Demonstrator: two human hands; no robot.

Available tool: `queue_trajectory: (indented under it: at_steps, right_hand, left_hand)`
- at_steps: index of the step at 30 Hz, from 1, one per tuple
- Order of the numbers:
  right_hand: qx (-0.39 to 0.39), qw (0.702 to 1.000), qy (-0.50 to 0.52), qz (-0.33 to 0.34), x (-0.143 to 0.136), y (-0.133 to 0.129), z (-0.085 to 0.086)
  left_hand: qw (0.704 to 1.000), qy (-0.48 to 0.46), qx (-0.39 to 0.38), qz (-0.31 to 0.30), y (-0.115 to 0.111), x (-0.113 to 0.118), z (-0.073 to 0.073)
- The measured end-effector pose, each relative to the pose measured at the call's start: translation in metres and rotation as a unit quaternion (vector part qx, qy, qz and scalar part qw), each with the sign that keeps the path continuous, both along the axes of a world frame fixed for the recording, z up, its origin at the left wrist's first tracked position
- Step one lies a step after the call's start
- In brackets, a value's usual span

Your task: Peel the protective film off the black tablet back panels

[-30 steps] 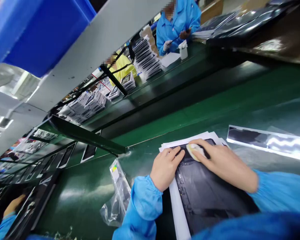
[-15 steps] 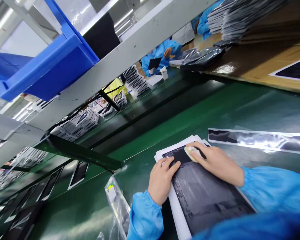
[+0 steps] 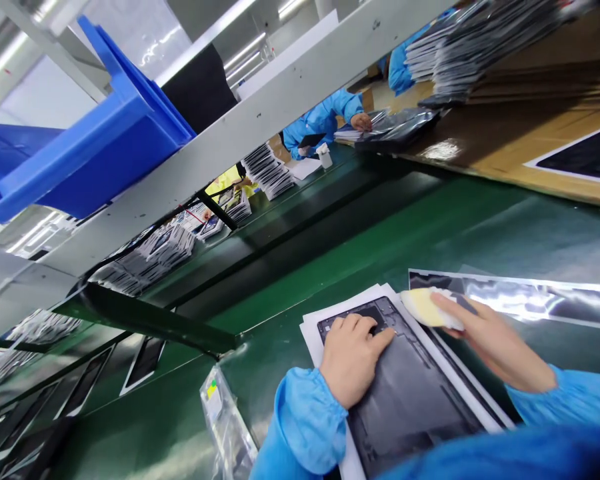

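Observation:
A dark grey tablet housing (image 3: 405, 383), with small fittings along its edges, lies on white sheets (image 3: 311, 339) on the green work surface. My left hand (image 3: 353, 360) rests flat near the upper end of the housing, fingers apart. To the right of that end, my right hand (image 3: 500, 343) grips a soft yellow and white pad (image 3: 421, 305). The pad hovers by the housing's upper right corner; whether it touches the sheets beneath, I cannot tell. My right sleeve and the lower frame edge cover the housing's lower end.
A long strip in clear film (image 3: 525, 299) lies behind my right hand. Left of the sheets is a clear plastic bag (image 3: 225, 420). A grey beam (image 3: 260, 113) with a blue bin (image 3: 115, 140) crosses above. Across the line sits a co-worker in blue (image 3: 320, 117) beside stacked panels (image 3: 267, 172).
My right hand has moved right with the pad, off the housing to beside its corner. My left hand has shifted right and lies farther onto the housing.

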State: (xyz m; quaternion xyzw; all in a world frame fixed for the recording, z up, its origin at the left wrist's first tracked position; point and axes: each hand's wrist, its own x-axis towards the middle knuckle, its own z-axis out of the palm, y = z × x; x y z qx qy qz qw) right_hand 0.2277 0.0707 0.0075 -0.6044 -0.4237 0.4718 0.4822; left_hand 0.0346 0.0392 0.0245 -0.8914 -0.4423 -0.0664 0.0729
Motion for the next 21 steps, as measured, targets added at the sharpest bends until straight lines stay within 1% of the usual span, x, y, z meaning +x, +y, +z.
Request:
queue_trajectory:
  at_steps: [1, 4, 6, 8, 10, 14, 17, 21]
  right_hand:
    - [-0.005, 1.000, 0.008, 0.013, 0.000, -0.001, 0.000]
    - [-0.008, 0.998, -0.002, 0.061, 0.000, -0.002, 0.002]
    - [-0.004, 0.996, -0.021, 0.081, 0.000, 0.000, 0.005]
    - [0.003, 0.995, -0.036, 0.096, -0.002, 0.004, 0.008]
    - [0.009, 0.993, -0.042, 0.112, -0.004, 0.008, 0.010]
    - [0.016, 0.989, -0.040, 0.143, -0.007, 0.013, 0.015]
    - [0.018, 0.987, -0.029, 0.156, -0.006, 0.013, 0.018]
    - [0.019, 0.987, 0.011, 0.162, -0.003, 0.010, 0.029]
  left_hand:
    - [1.000, -0.013, -0.009, 0.022, 0.006, 0.001, 0.001]
    - [0.990, -0.058, -0.030, 0.128, 0.028, -0.004, 0.000]
    - [0.982, -0.083, -0.054, 0.161, 0.039, -0.008, -0.004]
    - [0.978, -0.109, -0.079, 0.162, 0.046, -0.010, -0.008]
    - [0.973, -0.138, -0.092, 0.159, 0.048, -0.010, -0.011]
    - [0.968, -0.173, -0.106, 0.150, 0.048, -0.009, -0.010]
    - [0.964, -0.194, -0.120, 0.139, 0.048, -0.010, -0.005]
    - [0.955, -0.221, -0.144, 0.137, 0.047, -0.014, 0.010]
